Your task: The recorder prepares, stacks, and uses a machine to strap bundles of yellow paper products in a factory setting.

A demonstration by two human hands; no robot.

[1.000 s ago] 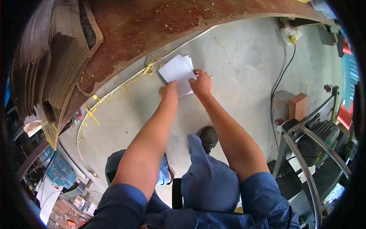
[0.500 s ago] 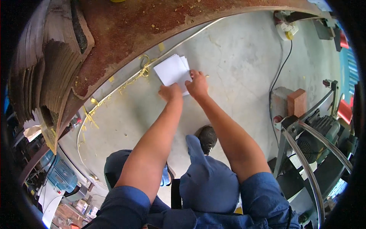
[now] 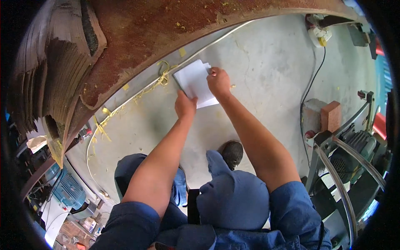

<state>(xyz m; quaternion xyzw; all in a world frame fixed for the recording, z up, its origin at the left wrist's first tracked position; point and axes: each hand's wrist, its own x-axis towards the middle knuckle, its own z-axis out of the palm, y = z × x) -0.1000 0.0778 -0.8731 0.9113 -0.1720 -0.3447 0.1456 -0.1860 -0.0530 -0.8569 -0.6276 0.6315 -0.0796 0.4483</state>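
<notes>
The left hand [image 3: 186,106] gripped the near edge of a stack of white paper sheets [image 3: 193,81], held above the concrete floor [image 3: 266,62] beside the rusty table edge [image 3: 137,50]. The right hand [image 3: 218,81], fingers curled, pinched its far corner.

The one view looks steeply down from the person's head, over blue-clad knees, onto the concrete floor [image 3: 258,54]. A rusty table edge [image 3: 166,33] arches just beyond

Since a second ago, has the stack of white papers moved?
Cannot tell. Both hands hold the white papers just below the rusty table edge, as before; the head camera itself shifted.
</notes>
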